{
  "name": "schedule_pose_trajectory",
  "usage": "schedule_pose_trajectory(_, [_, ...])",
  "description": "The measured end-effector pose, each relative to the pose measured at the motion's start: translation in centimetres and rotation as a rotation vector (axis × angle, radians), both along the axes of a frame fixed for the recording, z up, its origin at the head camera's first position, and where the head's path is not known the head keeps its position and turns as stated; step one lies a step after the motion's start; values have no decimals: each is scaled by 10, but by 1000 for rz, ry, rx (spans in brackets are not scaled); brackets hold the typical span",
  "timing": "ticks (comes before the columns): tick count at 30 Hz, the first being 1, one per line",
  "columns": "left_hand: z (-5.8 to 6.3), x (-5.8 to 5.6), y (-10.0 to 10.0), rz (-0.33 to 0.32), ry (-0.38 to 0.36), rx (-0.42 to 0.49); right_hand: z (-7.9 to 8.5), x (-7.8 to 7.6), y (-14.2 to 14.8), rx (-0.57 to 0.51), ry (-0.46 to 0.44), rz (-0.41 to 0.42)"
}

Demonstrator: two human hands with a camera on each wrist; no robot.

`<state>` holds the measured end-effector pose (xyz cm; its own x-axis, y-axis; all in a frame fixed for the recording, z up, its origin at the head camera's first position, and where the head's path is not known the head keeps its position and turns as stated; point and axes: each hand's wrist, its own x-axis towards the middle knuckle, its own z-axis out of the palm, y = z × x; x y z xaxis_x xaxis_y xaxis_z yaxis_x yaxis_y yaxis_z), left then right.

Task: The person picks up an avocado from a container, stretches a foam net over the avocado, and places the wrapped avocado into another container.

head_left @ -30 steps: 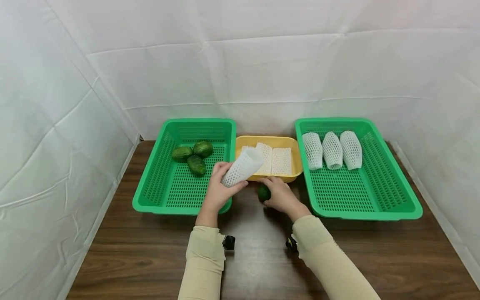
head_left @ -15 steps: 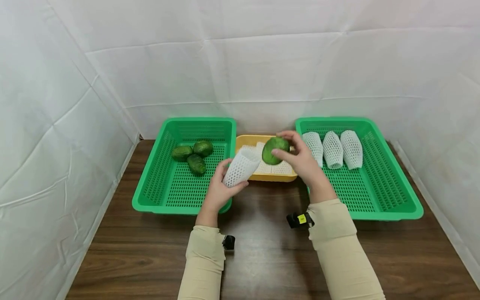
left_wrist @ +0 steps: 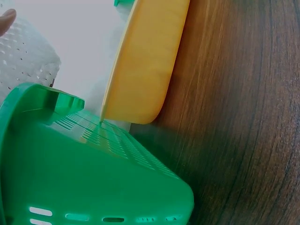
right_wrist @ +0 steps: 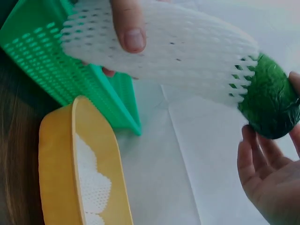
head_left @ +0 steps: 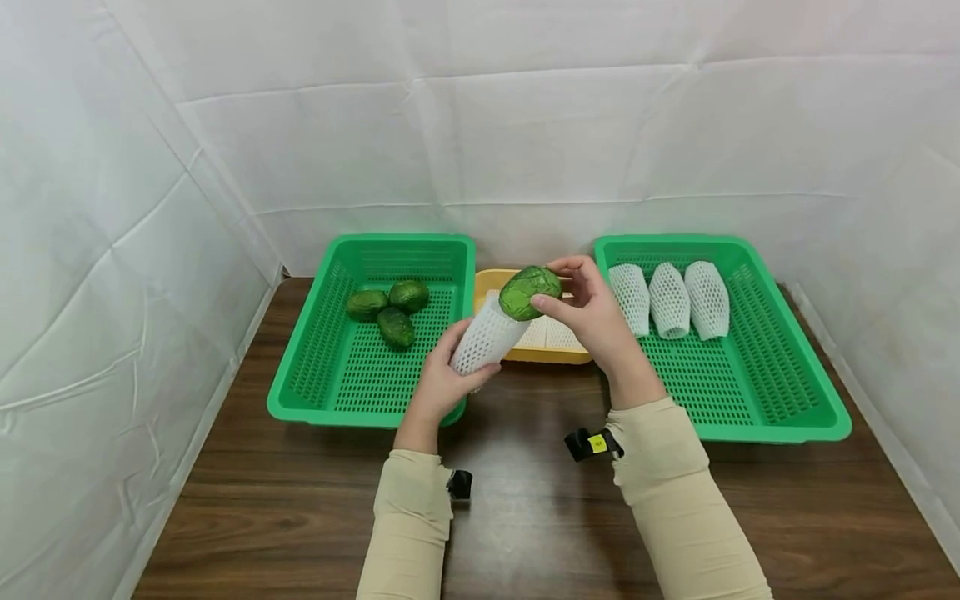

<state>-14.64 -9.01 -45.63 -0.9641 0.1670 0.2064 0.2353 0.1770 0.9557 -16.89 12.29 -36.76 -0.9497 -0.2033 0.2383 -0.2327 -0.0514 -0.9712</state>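
My left hand grips a white foam net sleeve, its wide mouth tilted up and to the right. In my right hand is a green avocado, held between thumb and fingers at the sleeve's mouth. The right wrist view shows the tip of the avocado just inside the sleeve's end, with my left thumb pressing the sleeve from above. Only the sleeve's edge and a fingertip show in the left wrist view.
A green basket on the left holds three avocados. The yellow tray behind my hands holds flat foam sleeves. Three filled-out sleeves lie in the right green basket. White sheeting surrounds the wooden table.
My right hand has lifted the avocado from the table near the yellow tray, then moved it left to the sleeve's mouth. My left hand stays nearly in place with the sleeve.
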Motion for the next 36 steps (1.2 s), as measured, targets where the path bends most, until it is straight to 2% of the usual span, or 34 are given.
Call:
schedule_pose_trajectory(4, [-1,0,0,-4,8,-15,1,-1,-1,106,17,-41])
schedule_pose_trajectory(7, [0,1,0,-8,2,-19,3,0,-3,168,23,-13])
schedule_pose_trajectory(11, [22,10,2,-15,-40,-39,2,1,-7,236,70,23])
schedule_pose_trajectory(12, [23,10,2,-17,-53,-43,1,1,-9,250,87,22])
schedule_pose_trajectory(14, [24,9,2,-18,-73,-53,-1,2,-13,273,114,6])
schedule_pose_trajectory(18, [3,0,0,-9,-82,-43,-3,3,-21,321,125,-28])
schedule_pose_trajectory(20, [2,-1,0,-2,-84,-36,-5,3,-25,333,122,-41])
schedule_pose_trajectory(24, [3,0,0,8,-75,-16,-9,2,-31,340,148,-85])
schedule_pose_trajectory(28, [4,1,1,3,-65,26,-12,2,-35,340,212,-111])
schedule_pose_trajectory(33, [9,2,2,-13,-86,59,-14,3,-35,361,247,-89])
schedule_pose_trajectory(36, [20,7,2,-28,-90,76,-14,3,-34,383,220,-64])
